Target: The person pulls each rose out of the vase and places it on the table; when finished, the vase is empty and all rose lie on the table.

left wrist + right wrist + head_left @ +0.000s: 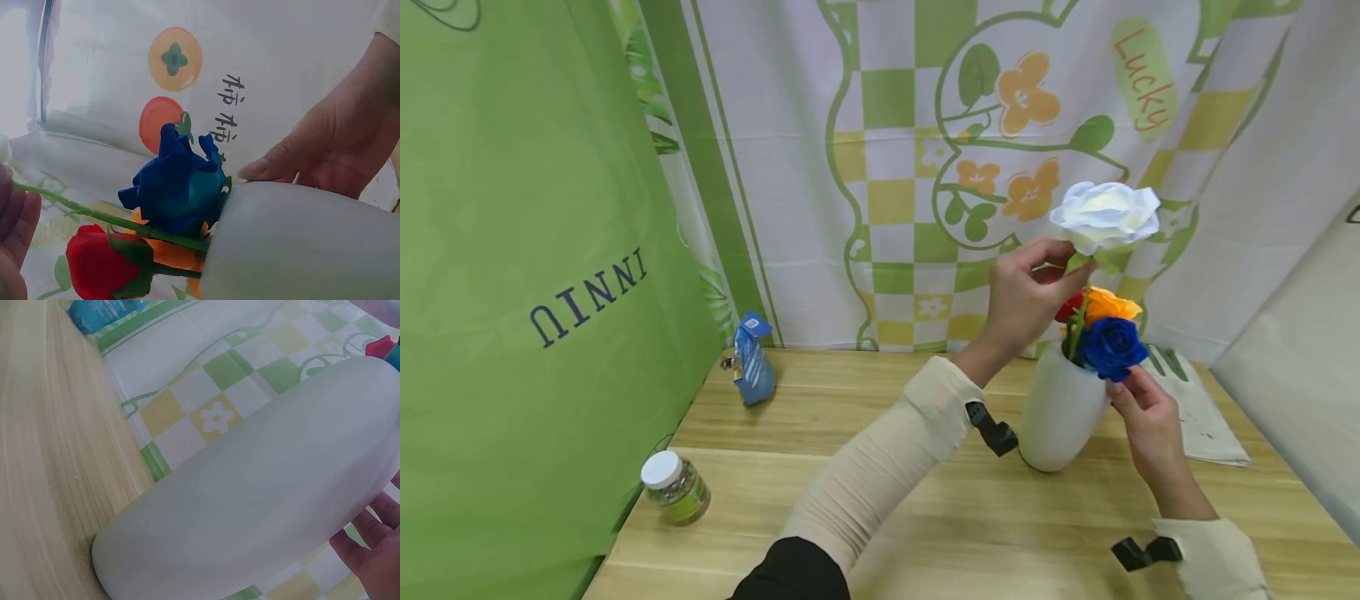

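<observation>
My left hand [1026,292] pinches a white artificial rose [1105,215] by its green stem, just below the bloom. That stem [112,217] runs down into the mouth of a tall white vase [1060,417] standing on the table. A blue rose [1115,346], an orange rose [1110,305] and a red rose [103,265] lean out over the rim. At the vase's upper right side, my right hand [1153,425] holds it, thumb close to the rim under the blue rose. In the right wrist view its fingers [369,531] lie along the vase wall.
A blue packet [754,367] stands at the table's back left. Nearer on the left edge is a jar [679,490] with a white lid. Behind the vase, a pale printed cloth [1198,412] lies on the table at right. Patterned curtains [887,192] hang close behind and beside the table.
</observation>
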Motion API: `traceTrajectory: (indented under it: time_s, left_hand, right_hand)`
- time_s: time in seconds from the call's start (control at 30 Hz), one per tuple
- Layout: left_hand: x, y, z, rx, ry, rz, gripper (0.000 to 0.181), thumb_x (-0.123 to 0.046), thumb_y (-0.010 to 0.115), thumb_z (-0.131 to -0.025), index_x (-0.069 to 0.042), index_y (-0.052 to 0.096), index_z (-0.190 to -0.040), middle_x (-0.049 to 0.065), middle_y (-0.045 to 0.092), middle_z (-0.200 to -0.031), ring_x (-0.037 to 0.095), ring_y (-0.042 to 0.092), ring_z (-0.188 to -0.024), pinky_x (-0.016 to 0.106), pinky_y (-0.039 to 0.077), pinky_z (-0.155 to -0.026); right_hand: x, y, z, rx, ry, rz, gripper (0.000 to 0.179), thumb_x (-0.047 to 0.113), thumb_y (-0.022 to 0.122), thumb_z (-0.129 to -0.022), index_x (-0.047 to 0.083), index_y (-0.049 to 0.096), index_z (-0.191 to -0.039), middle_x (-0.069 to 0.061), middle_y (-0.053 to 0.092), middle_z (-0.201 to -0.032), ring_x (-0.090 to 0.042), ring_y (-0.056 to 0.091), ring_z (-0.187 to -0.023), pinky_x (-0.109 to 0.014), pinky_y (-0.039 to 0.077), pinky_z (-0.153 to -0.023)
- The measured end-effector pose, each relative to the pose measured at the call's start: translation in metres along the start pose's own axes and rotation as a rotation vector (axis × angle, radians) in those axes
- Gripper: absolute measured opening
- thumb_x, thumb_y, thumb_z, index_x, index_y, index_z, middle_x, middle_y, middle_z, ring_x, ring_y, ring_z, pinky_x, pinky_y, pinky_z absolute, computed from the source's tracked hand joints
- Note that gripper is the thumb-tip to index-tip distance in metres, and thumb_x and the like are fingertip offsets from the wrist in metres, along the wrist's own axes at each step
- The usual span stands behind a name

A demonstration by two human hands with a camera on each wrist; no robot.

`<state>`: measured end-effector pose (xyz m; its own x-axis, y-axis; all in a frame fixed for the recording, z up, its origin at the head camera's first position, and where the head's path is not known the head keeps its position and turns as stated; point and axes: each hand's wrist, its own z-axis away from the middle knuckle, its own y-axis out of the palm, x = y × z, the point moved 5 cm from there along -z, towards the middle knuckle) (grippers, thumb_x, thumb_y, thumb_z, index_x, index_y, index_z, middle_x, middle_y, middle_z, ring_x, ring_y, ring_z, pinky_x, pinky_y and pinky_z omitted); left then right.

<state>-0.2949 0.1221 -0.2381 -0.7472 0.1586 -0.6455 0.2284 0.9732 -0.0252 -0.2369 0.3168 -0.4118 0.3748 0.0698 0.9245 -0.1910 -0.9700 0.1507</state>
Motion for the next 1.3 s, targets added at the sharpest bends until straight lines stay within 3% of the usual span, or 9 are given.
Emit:
traceTrajectory:
  time_s: [0.3,0.57,0.8,1.07,1.23,1.3]
  left_hand:
    - [-0.004,-0.005,-0.009,-0.055,0.051,0.054,0.016,0.003,0.078,-0.083,0.01,0.068,-0.094,0.024,0.07,-0.094,0.001,0.063,-0.076,0.019,0.061,-0.076]
    - [-0.019,-0.01,-0.023,-0.061,0.114,0.063,0.016,0.003,0.075,-0.085,0.012,0.067,-0.095,0.027,0.07,-0.095,0.024,0.068,-0.079,0.02,0.062,-0.078]
    - [-0.032,-0.012,-0.039,-0.082,0.148,0.06,0.017,0.005,0.076,-0.083,0.014,0.068,-0.096,0.027,0.069,-0.095,0.025,0.066,-0.079,0.02,0.061,-0.077]
    - [-0.033,-0.02,-0.053,-0.149,0.063,0.141,0.019,0.003,0.077,-0.083,0.013,0.068,-0.096,0.029,0.071,-0.095,0.003,0.066,-0.072,0.023,0.063,-0.072]
    - [-0.031,-0.023,-0.065,-0.157,-0.033,0.183,0.02,0.002,0.076,-0.085,0.012,0.068,-0.1,0.028,0.073,-0.096,0.016,0.072,-0.071,0.026,0.063,-0.069]
    - [-0.035,-0.026,-0.068,-0.159,-0.024,0.188,0.021,0.003,0.076,-0.085,0.013,0.068,-0.101,0.029,0.072,-0.097,0.018,0.072,-0.072,0.027,0.063,-0.069]
  right_hand:
    - [0.0,0.0,0.0,-0.015,-0.015,-0.015,0.032,0.004,0.053,-0.102,0.028,0.068,-0.117,0.019,0.071,-0.108,0.003,0.062,-0.094,-0.005,0.051,-0.085]
    - [0.0,0.0,0.001,-0.012,-0.018,-0.012,0.033,0.004,0.053,-0.102,0.029,0.067,-0.117,0.019,0.071,-0.109,0.003,0.061,-0.094,-0.005,0.051,-0.085]
    - [0.001,0.001,0.001,-0.017,-0.014,-0.012,0.031,0.006,0.053,-0.102,0.029,0.067,-0.116,0.019,0.071,-0.109,0.003,0.062,-0.094,-0.005,0.051,-0.085]
    - [0.001,0.001,0.001,-0.012,0.016,0.03,0.028,0.011,0.055,-0.102,0.031,0.065,-0.12,0.022,0.069,-0.111,0.005,0.061,-0.097,-0.003,0.05,-0.085]
    - [0.001,0.001,0.001,-0.005,0.02,0.052,0.03,0.014,0.056,-0.102,0.028,0.063,-0.128,0.024,0.067,-0.114,0.007,0.061,-0.103,-0.003,0.05,-0.086]
    - [0.001,0.0,0.002,-0.005,0.022,0.055,0.031,0.014,0.055,-0.103,0.026,0.062,-0.131,0.024,0.067,-0.114,0.008,0.061,-0.103,-0.003,0.05,-0.085]
